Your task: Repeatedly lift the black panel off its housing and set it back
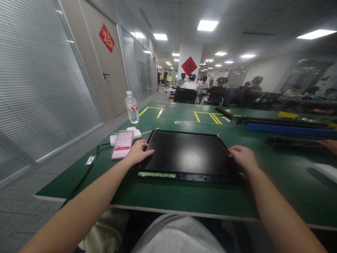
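Dark panel (184,151): a broad, screen-like rectangle, lying level or nearly so at the near middle of the green tabletop (200,200); we cannot tell whether every edge rests there. A pale green strip (157,174) runs along the left part of its near edge.
Left hand (139,151): we grip the panel's left edge, thumb over the dark face, fingers outside the frame.
Right hand (243,158): we pinch the right edge between thumb and fingers.
Step at the panel: we seem to be steadying or positioning it with both hands.
Next move of the panel: in our judgement, it calls for an even hold on both sides and a light thumb, so the frame does not twist.
Phone (122,144): just beside our left hand, crowding that side; a white object (134,133) sits beyond it.
Black cable (97,154): trails over the left edge.
Water bottle (132,108): upright, far left, out of the way.
Blue bar (279,129): far right, among long dark strips (276,121); another person's hand (330,144) reaches in there, limiting room rightward.
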`<state>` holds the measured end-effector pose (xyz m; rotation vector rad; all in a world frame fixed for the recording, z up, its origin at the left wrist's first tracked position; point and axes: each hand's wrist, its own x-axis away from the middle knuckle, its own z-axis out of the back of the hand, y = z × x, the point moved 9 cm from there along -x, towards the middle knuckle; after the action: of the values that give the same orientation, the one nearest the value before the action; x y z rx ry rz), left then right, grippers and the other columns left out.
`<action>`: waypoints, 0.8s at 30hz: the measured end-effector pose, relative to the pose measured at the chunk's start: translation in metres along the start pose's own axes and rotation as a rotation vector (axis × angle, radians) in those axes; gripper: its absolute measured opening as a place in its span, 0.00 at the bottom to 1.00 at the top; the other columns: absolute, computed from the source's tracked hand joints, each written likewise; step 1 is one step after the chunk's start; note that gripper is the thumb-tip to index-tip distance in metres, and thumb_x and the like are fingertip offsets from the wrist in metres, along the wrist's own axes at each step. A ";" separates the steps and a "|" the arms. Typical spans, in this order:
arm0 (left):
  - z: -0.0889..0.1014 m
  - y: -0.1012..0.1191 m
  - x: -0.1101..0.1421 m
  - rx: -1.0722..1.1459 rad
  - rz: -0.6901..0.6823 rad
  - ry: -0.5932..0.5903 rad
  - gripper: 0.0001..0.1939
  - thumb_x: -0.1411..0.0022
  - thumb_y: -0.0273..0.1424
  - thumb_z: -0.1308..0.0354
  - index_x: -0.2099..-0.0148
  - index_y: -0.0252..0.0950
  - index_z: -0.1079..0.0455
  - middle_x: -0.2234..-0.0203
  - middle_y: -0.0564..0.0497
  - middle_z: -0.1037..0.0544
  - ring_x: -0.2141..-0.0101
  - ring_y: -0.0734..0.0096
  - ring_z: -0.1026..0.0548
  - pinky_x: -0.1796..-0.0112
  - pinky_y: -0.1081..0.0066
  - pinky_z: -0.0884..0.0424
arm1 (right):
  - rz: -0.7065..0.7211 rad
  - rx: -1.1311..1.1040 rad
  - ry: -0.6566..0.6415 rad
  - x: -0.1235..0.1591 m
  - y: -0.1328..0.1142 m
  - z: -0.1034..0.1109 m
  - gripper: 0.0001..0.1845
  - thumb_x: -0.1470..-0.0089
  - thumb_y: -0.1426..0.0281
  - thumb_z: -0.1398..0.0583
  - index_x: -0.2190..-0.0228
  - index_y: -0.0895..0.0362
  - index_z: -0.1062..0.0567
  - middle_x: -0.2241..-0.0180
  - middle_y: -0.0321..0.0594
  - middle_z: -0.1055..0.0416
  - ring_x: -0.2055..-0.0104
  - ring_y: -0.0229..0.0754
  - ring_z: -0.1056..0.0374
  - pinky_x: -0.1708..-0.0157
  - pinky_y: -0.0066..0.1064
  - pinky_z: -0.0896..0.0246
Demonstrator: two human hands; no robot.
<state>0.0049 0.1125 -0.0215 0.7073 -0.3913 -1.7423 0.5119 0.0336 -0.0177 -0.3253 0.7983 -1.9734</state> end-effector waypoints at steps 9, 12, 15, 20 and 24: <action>0.000 -0.004 -0.001 -0.008 -0.013 0.011 0.24 0.53 0.49 0.36 0.62 0.36 0.22 0.48 0.39 0.27 0.46 0.48 0.28 0.49 0.57 0.27 | -0.001 -0.006 0.009 0.004 -0.004 0.002 0.14 0.53 0.68 0.42 0.66 0.57 0.19 0.74 0.40 0.21 0.78 0.40 0.31 0.75 0.30 0.38; 0.000 -0.005 -0.002 0.005 -0.006 0.004 0.25 0.54 0.50 0.36 0.62 0.35 0.22 0.48 0.39 0.28 0.47 0.48 0.28 0.49 0.57 0.27 | -0.005 -0.016 0.009 0.004 -0.005 0.003 0.14 0.53 0.68 0.42 0.66 0.57 0.19 0.73 0.40 0.21 0.79 0.39 0.32 0.76 0.30 0.38; 0.000 -0.005 -0.001 0.012 0.011 -0.001 0.26 0.54 0.50 0.36 0.61 0.34 0.22 0.47 0.38 0.29 0.47 0.47 0.28 0.49 0.57 0.27 | 0.008 -0.012 0.013 0.003 -0.004 0.003 0.14 0.54 0.68 0.42 0.66 0.57 0.18 0.74 0.40 0.21 0.80 0.39 0.32 0.75 0.30 0.38; 0.000 -0.004 0.000 -0.001 0.016 -0.014 0.25 0.54 0.49 0.36 0.60 0.34 0.23 0.47 0.38 0.30 0.47 0.48 0.28 0.48 0.57 0.27 | 0.011 -0.017 0.003 0.001 -0.002 0.001 0.14 0.54 0.68 0.41 0.66 0.56 0.18 0.73 0.41 0.21 0.79 0.39 0.32 0.75 0.30 0.37; 0.001 0.001 0.002 -0.015 -0.002 -0.012 0.24 0.52 0.47 0.36 0.58 0.35 0.24 0.47 0.39 0.30 0.47 0.48 0.28 0.48 0.55 0.28 | 0.008 0.011 -0.003 0.001 -0.003 0.001 0.15 0.53 0.68 0.42 0.65 0.56 0.18 0.73 0.41 0.21 0.79 0.40 0.32 0.74 0.31 0.37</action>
<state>0.0047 0.1105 -0.0203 0.6872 -0.3852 -1.7504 0.5100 0.0328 -0.0152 -0.3186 0.7856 -1.9684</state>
